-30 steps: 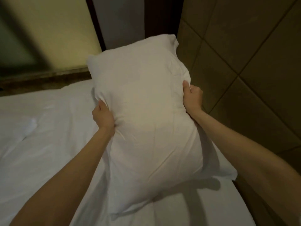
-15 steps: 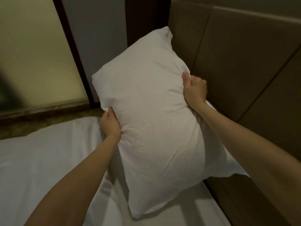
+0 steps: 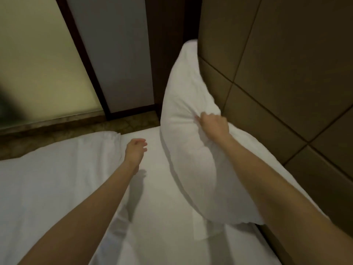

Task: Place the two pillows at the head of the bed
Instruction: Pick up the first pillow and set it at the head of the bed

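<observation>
A white pillow (image 3: 187,115) stands on its long edge against the padded brown headboard (image 3: 277,60), at the far right corner of the bed (image 3: 162,217). My right hand (image 3: 214,125) is shut on the pillow's top fabric near its middle. My left hand (image 3: 136,150) hovers open over the white sheet, a little left of the pillow and apart from it. Only one pillow is in view.
A folded white duvet (image 3: 57,178) covers the left part of the bed. Beyond the bed's far edge lies a strip of brown floor (image 3: 76,131), then a frosted glass panel (image 3: 38,64) and a grey wall panel with dark frames.
The pillow has swung from in front of me to the right, against the headboard. My left hand has let go of it and now hangs open over the sheet.
</observation>
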### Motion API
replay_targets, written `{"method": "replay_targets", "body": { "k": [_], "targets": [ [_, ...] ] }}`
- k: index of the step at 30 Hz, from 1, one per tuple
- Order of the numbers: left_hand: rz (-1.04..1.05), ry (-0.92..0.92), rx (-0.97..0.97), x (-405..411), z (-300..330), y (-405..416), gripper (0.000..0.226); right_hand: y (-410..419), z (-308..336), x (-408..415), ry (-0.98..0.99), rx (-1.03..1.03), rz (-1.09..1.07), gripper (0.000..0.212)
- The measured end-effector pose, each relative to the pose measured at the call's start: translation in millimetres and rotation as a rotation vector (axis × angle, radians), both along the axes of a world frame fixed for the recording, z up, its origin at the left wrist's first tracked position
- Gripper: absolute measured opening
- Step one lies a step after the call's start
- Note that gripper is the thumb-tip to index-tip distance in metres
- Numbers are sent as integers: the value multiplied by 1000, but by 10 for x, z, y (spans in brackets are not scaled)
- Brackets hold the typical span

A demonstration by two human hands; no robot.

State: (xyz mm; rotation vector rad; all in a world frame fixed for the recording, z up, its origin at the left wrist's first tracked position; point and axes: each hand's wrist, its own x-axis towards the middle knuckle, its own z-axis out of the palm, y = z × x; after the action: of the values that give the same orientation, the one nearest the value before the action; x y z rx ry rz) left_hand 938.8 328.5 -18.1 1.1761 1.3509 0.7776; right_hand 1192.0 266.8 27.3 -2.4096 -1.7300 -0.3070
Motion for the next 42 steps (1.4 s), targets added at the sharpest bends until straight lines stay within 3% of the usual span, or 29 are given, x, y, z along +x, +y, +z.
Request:
{"method": "replay_targets", "body": {
  "k": [3,5,9,11,13,15,17,21,25,28,32,36,39,42],
  "targets": [
    [-8,36,30,-150,-48,-17,27,-85,-386,-137,-5,-77,-9,20],
    [-10,35,44,-200,-74,-20,27,-113,-380,-213,-16,-112,-87,25],
    [7,33,57,-171,-136,-126,26,-423,-241,-186,26,-321,-331,77],
    [12,26,57,-139,-165,-215,28,-696,-266,-163,42,-372,-439,92],
    [14,20,57,-109,-156,-329,29,-920,-326,-194,-11,-257,-419,78],
    [14,10,55,-98,-141,-439,29,-990,-340,-227,-38,-160,-255,52],
    [15,11,68,-127,-81,-532,29,-900,-166,-210,-6,-138,-67,40],
    [33,36,134,-228,121,-535,29,-491,497,-66,-13,32,28,42],
    [74,58,187,-322,266,-432,29,-368,797,170,102,215,-100,43],
    [64,72,172,-337,241,-481,28,-669,420,329,120,83,-253,39],
    [25,89,124,-309,147,-629,28,-1126,-264,232,129,-182,-280,30],
    [-2,89,143,-285,156,-701,28,-1097,-153,170,47,-104,-300,18],
    [-5,89,161,-285,166,-760,29,-1159,-23,41,-60,-32,-268,26],
    [-6,79,169,-274,156,-853,30,-1455,-207,-185,-120,-34,24,35]
  ]
}}
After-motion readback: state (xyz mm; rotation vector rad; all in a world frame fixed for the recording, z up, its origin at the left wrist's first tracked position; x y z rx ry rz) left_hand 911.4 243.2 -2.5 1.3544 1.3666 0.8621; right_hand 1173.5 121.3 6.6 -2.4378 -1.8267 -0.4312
